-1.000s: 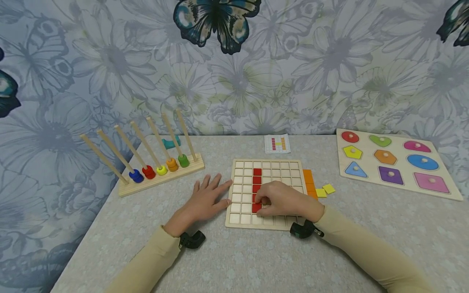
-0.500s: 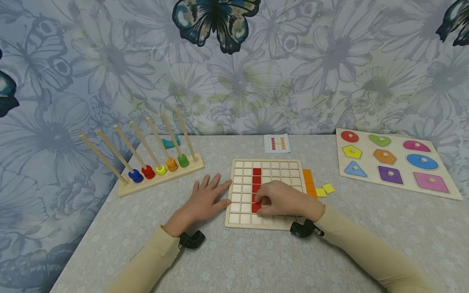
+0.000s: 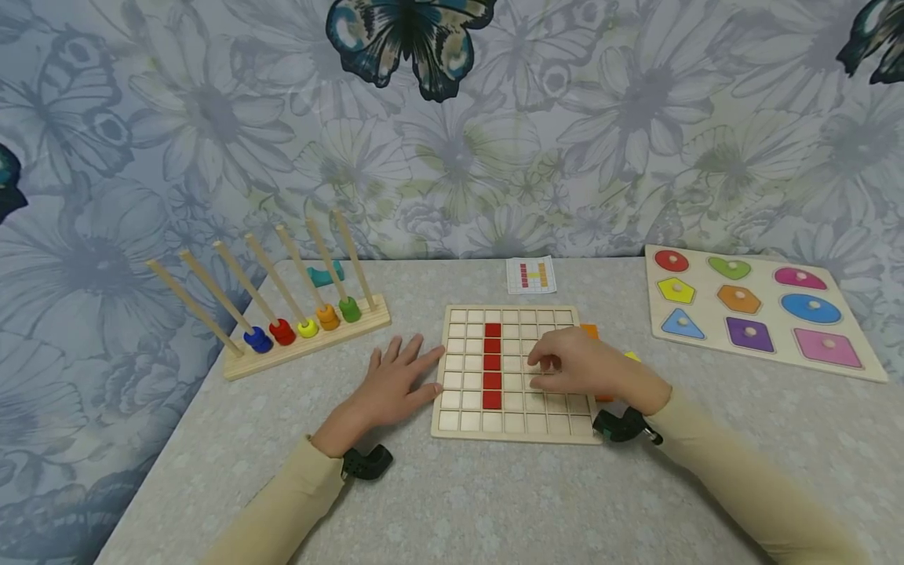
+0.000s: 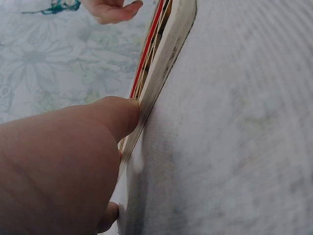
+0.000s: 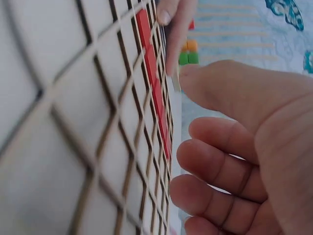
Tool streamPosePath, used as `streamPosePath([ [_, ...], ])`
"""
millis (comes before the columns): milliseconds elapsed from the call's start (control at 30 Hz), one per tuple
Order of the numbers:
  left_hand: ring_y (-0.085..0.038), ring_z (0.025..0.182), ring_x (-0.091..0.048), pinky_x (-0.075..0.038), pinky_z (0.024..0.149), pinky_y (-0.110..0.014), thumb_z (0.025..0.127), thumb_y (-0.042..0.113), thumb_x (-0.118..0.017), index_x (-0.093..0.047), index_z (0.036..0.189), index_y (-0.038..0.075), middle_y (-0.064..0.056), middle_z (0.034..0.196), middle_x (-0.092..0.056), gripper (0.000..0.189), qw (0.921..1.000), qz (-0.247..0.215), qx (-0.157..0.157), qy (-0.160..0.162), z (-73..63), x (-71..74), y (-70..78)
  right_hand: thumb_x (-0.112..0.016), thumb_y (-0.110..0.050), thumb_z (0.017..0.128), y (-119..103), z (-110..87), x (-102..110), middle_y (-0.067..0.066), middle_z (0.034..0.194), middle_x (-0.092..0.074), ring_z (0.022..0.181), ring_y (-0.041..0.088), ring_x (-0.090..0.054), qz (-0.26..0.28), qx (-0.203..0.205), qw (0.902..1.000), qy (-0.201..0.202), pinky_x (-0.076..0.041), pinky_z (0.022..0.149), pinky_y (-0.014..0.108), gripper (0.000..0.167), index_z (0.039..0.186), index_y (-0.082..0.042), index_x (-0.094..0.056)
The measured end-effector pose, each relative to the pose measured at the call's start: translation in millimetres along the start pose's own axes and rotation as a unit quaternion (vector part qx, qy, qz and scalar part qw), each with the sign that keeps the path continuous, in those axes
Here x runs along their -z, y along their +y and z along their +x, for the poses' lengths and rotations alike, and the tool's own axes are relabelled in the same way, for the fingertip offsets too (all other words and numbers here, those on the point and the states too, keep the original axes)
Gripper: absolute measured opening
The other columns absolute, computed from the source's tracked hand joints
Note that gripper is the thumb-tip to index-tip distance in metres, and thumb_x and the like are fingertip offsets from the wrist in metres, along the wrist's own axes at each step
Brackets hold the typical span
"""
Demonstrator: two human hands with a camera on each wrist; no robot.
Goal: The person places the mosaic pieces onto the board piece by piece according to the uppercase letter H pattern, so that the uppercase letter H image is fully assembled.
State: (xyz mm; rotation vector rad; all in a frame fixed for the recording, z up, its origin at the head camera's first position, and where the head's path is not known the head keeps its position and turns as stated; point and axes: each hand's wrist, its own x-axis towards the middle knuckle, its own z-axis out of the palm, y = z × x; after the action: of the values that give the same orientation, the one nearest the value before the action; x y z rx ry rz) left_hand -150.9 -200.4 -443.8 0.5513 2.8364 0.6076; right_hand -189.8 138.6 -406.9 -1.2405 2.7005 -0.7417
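A square wooden grid board (image 3: 466, 424) lies on the table, with a column of several red square tiles (image 3: 492, 362) set in its cells. My left hand (image 3: 384, 396) lies spread to the left of it, thumb and index fingertip at the board's edge. Over the board's right half is my right hand (image 3: 589, 362), fingers loosely bent. Its thumb and fingertips (image 5: 188, 152) stand apart with nothing between them in the right wrist view. Orange tiles (image 3: 589, 331) at the board's right edge and a yellow tile (image 3: 633, 356) are mostly hidden by that hand.
Behind the board lies a small pattern card (image 3: 531, 275). A wooden peg stand (image 3: 311, 337) with coloured rings is at the left, a teal piece (image 3: 325, 274) behind it. A wooden shape puzzle with knobs (image 3: 770, 306) lies at the right, and a patterned wall rises behind.
My right hand has left the lowest red tile and moved right, uncovering the whole red column and covering more of the orange and yellow tiles. The left hand has stayed in place.
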Motion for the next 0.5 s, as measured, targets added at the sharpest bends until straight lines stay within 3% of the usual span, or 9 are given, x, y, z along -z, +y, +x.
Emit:
streamPosePath([
  [500,-0.054,0.156,-0.003,-0.003,0.117,-0.078,0.104,0.044,-0.055,-0.035,0.161,0.022,-0.022,0.170,-0.017,0.063,1.0000,0.003,-0.001,0.002,0.4,0.0,0.3,-0.085,-0.016,0.082,39.7,-48.8,28.7,-0.009,0.075,-0.062,0.068,0.007,-0.053,-0.049,-0.084,0.9936,0.058,-0.047,0.062,0.022,0.014,0.092,-0.009,-0.077],
])
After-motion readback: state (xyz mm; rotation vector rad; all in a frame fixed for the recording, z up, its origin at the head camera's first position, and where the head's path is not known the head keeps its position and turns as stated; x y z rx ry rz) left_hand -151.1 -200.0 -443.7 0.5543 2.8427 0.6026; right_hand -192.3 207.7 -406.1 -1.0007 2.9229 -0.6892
